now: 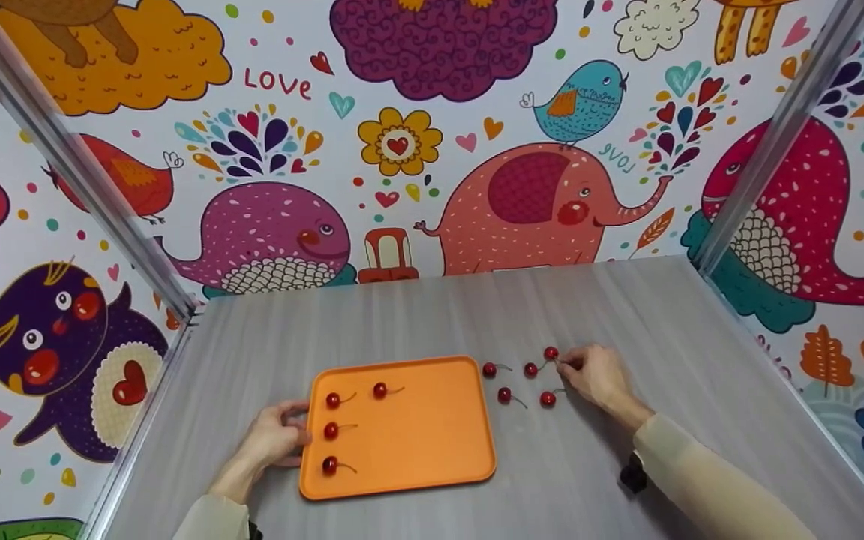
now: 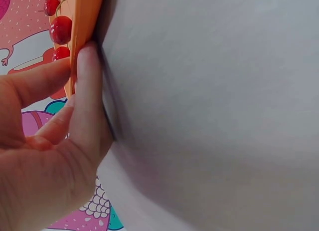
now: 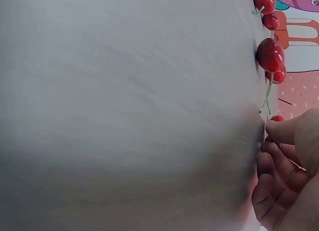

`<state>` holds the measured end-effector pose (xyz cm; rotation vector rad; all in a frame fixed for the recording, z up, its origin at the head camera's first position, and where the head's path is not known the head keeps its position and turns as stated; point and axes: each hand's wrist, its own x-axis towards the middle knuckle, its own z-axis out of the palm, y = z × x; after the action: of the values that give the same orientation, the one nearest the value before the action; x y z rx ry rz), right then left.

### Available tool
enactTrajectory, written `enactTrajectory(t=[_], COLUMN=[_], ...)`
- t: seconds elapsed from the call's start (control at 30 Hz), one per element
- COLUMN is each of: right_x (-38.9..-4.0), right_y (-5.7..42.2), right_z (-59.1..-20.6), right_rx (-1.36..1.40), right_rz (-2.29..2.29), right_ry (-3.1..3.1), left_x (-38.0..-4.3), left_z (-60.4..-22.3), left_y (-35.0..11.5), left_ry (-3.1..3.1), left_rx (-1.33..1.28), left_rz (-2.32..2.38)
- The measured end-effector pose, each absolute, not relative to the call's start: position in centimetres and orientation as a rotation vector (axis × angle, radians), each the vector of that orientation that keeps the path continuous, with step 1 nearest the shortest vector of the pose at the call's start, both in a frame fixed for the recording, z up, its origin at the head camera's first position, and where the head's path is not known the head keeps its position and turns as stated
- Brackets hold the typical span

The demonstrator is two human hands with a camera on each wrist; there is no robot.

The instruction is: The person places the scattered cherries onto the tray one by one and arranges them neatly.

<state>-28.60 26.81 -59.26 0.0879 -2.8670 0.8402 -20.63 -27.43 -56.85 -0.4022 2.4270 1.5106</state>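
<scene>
In the head view an orange tray lies flat on the table, with several red cherries on its left part, such as the one in the front left corner. My left hand holds the tray's left edge, thumb and fingers at the rim; the left wrist view shows the fingers against it. To the right of the tray lie several more stemmed cherries. My right hand pinches the stem of the farthest cherry between thumb and index finger. In the right wrist view that cherry is mostly hidden behind the thumb.
The loose cherries, among them one beside the tray's rim and one nearest me, lie close to the right hand. The grey table is bounded by printed walls with metal posts at its corners.
</scene>
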Motion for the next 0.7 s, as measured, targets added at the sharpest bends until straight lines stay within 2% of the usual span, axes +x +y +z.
enactTrajectory(t=[0.37, 0.7], right_x=[-28.2, -27.7], right_y=[26.8, 26.5], right_z=[-58.7, -57.9], right_rx=[0.153, 0.099], right_rz=[0.849, 0.923], right_ry=[-2.861, -2.861], left_x=[-20.6, -20.7], left_z=[-56.9, -56.9], left_y=[-27.5, -27.5], left_ry=[2.416, 2.420], left_rx=[-0.425, -0.422], left_rz=[1.497, 1.486])
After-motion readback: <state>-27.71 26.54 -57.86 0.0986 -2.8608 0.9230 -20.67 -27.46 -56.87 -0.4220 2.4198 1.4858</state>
